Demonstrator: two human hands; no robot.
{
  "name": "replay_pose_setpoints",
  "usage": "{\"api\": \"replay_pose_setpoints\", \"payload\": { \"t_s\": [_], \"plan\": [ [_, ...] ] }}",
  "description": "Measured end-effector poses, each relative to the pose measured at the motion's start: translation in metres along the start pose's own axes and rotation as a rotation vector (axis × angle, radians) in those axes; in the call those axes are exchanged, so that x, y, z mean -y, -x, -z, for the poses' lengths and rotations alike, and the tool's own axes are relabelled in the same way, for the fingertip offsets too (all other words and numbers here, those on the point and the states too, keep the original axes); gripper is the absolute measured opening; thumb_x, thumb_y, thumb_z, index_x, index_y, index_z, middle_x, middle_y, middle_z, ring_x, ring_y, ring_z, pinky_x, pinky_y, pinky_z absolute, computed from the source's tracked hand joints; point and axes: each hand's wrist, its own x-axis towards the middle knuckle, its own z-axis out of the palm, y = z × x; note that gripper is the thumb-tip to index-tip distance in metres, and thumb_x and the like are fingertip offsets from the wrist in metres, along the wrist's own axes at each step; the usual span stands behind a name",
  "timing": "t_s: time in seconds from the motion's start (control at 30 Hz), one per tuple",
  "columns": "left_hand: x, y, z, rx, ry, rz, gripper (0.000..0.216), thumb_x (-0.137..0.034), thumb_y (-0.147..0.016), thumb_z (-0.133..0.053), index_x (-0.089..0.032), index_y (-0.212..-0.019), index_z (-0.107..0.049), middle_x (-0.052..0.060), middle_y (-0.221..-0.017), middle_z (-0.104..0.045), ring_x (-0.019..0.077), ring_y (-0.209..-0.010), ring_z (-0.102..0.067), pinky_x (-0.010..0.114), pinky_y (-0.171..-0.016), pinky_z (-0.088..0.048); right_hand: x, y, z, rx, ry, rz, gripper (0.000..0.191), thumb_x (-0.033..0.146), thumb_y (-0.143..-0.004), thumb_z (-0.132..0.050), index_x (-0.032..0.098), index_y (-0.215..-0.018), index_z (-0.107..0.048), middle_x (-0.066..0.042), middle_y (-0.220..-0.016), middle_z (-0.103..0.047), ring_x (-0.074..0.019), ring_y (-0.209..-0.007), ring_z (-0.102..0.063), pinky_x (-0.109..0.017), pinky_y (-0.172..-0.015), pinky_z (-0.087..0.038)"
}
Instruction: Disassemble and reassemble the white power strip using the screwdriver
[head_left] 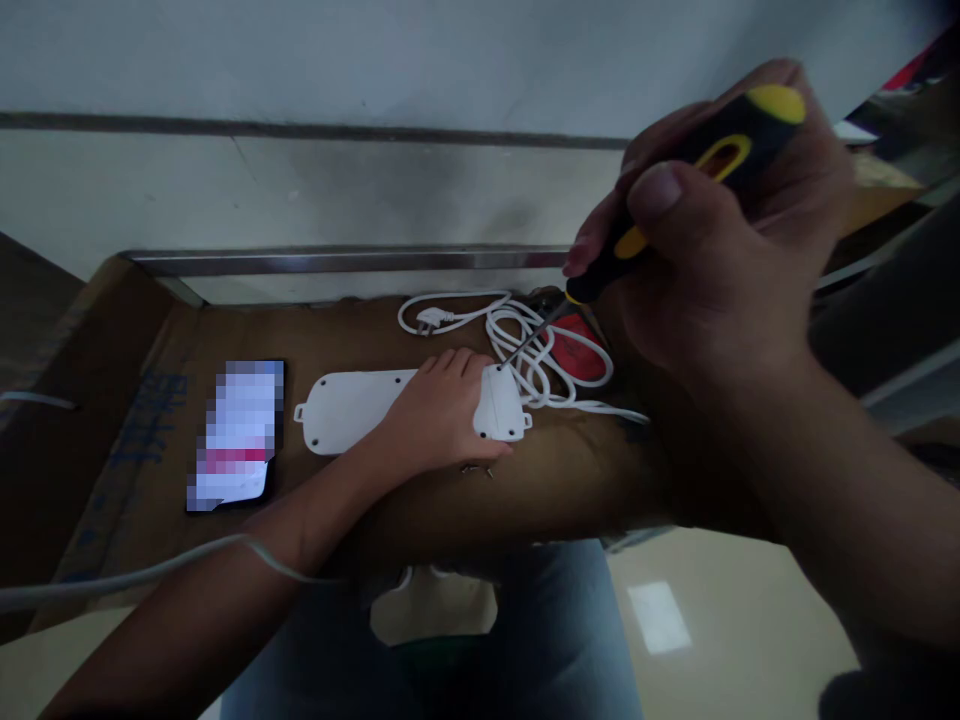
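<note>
A white power strip (pixel 352 405) lies back side up on a brown cardboard sheet (pixel 570 480). My left hand (pixel 439 415) wraps over its middle and presses it down. My right hand (pixel 712 230) grips a black and yellow screwdriver (pixel 675 190). The screwdriver's metal tip touches the strip's right end, near a corner screw hole. The strip's white cable (pixel 517 345) coils just behind that end, with its plug (pixel 431 320) lying to the left.
A phone (pixel 236 435) lies face up left of the strip. Small loose screws (pixel 476 468) sit on the cardboard in front of my left hand. A red object (pixel 577 350) rests under the cable. A metal rail (pixel 337 260) runs along the wall behind.
</note>
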Motion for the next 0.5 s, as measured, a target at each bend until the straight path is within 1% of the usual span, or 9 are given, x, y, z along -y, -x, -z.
{"api": "replay_pose_setpoints", "payload": {
  "t_s": [0.07,0.13,0.2,0.27,0.4,0.47,0.5],
  "plan": [
    [0.0,0.0,0.0,-0.001,0.002,-0.004,0.093,-0.063,-0.072,-0.088,-0.013,-0.142,-0.053,0.02,-0.141,-0.062,0.0397,-0.131,-0.058,0.051,-0.114,-0.046,0.002,-0.001,0.001,0.015,0.055,-0.056,0.049,0.036,-0.068,-0.093,0.023,-0.08,-0.047,0.007,-0.078,-0.065,-0.0088,-0.049,-0.057,-0.026,-0.042,-0.044],
    [0.0,0.0,0.0,0.007,0.004,-0.002,0.093,-0.063,-0.073,-0.088,-0.012,-0.142,-0.053,0.02,-0.141,-0.062,0.0397,-0.131,-0.058,0.051,-0.114,-0.046,0.007,-0.002,0.001,0.064,0.132,-0.151,0.052,0.048,-0.068,-0.093,0.025,-0.089,-0.052,0.006,-0.084,-0.067,-0.0107,-0.059,-0.063,-0.026,-0.048,-0.052],
    [0.0,0.0,0.001,0.017,0.003,0.006,0.093,-0.063,-0.072,-0.088,-0.011,-0.142,-0.054,0.021,-0.143,-0.061,0.0397,-0.132,-0.058,0.05,-0.115,-0.046,0.013,-0.003,0.002,0.107,0.193,-0.242,0.053,0.052,-0.07,-0.092,0.027,-0.099,-0.055,0.003,-0.089,-0.068,-0.0146,-0.073,-0.07,-0.028,-0.057,-0.06],
    [-0.001,0.0,0.002,0.014,0.002,0.012,0.094,-0.063,-0.072,-0.088,-0.01,-0.142,-0.054,0.021,-0.144,-0.06,0.0398,-0.133,-0.057,0.05,-0.115,-0.046,0.017,-0.005,0.001,0.117,0.213,-0.281,0.055,0.051,-0.07,-0.092,0.027,-0.106,-0.058,0.001,-0.091,-0.068,-0.0174,-0.081,-0.073,-0.03,-0.062,-0.063],
    [-0.004,0.001,0.003,0.01,0.006,0.019,0.09,-0.06,-0.073,-0.088,-0.011,-0.14,-0.055,0.021,-0.143,-0.061,0.0399,-0.132,-0.057,0.051,-0.115,-0.046,0.02,-0.005,0.002,0.101,0.269,-0.269,0.053,0.047,-0.071,-0.093,0.027,-0.11,-0.063,-0.001,-0.094,-0.068,-0.0189,-0.088,-0.074,-0.031,-0.066,-0.065],
    [-0.004,0.002,0.002,0.011,0.013,0.023,0.088,-0.059,-0.074,-0.088,-0.012,-0.14,-0.054,0.02,-0.143,-0.061,0.0401,-0.132,-0.057,0.052,-0.115,-0.046,0.018,-0.002,0.003,0.074,0.35,-0.203,0.048,0.045,-0.072,-0.093,0.025,-0.107,-0.066,-0.001,-0.093,-0.068,-0.0174,-0.086,-0.072,-0.03,-0.067,-0.064],
    [-0.005,0.002,0.002,0.01,0.014,0.025,0.088,-0.059,-0.074,-0.088,-0.012,-0.14,-0.054,0.02,-0.143,-0.061,0.0403,-0.132,-0.057,0.053,-0.114,-0.046,0.017,0.0,0.004,0.045,0.401,-0.142,0.043,0.044,-0.073,-0.092,0.023,-0.102,-0.069,-0.001,-0.092,-0.068,-0.0157,-0.083,-0.071,-0.029,-0.067,-0.063]
  ]
}}
